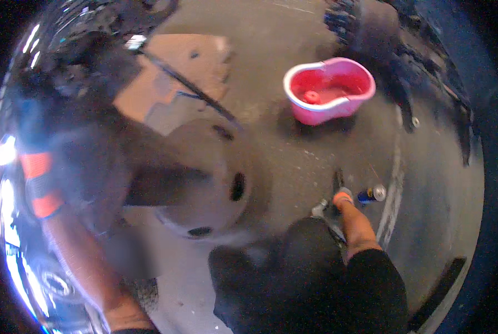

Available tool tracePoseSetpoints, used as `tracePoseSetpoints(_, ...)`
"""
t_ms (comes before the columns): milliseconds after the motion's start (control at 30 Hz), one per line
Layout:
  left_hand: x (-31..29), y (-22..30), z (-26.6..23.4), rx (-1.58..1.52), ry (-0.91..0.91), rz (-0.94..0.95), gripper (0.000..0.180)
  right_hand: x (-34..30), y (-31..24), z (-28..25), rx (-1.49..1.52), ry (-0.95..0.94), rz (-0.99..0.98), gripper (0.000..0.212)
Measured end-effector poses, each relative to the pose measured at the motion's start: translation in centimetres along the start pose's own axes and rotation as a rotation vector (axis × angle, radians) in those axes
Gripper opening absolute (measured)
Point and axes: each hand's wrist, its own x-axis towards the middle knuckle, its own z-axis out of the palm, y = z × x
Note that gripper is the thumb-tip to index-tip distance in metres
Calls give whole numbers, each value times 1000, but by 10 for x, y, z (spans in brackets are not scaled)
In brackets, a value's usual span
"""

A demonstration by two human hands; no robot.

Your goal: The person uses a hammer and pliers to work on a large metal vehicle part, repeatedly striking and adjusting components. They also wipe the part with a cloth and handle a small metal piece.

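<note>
My left arm reaches up the left side. My left hand, in a dark glove with an orange-banded cuff, is beside a dark mass of machine parts. Its fingers are lost in shadow and blur. Right of that arm is a large, round, rusty-brown wheel with oval holes and a thick dark hub part jutting out. My right arm hangs low at the right, with an orange band at the wrist. My right hand is small and blurred above the floor, so whether it holds anything is unclear. A blue and silver can stands near it.
A pink tub with a white rim sits on the floor ahead; a red round thing lies inside. Flat cardboard lies beyond the wheel, with a dark bar across it. Dark machinery fills the far right.
</note>
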Motion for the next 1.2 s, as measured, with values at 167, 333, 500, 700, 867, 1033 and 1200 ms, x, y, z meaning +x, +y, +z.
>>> tracePoseSetpoints(167,24,73,-24,-159,65,-268,34,-157,-44,-104,1737,251,-48,21)
tracePoseSetpoints(333,-25,255,-73,-675,-554,-866,37,-423,-109,-224,1753,105,-646,29)
tracePoseSetpoints(500,-25,298,-104,-1763,-383,-1873,20,-618,-177,-329,1182,267,-791,35)
tracePoseSetpoints(700,69,195,-180,-1307,-509,-1908,35,-777,-239,-417,1132,316,-533,32)
tracePoseSetpoints(867,77,141,-189,-1299,-539,-2039,36,-836,-314,-448,1325,494,-372,22)
tracePoseSetpoints(1033,70,87,-204,-1978,-585,-1753,26,-809,-353,-417,1137,847,-198,21)
tracePoseSetpoints(1200,115,41,-239,-2107,-941,-1759,27,-827,-361,-441,741,1270,-204,18)
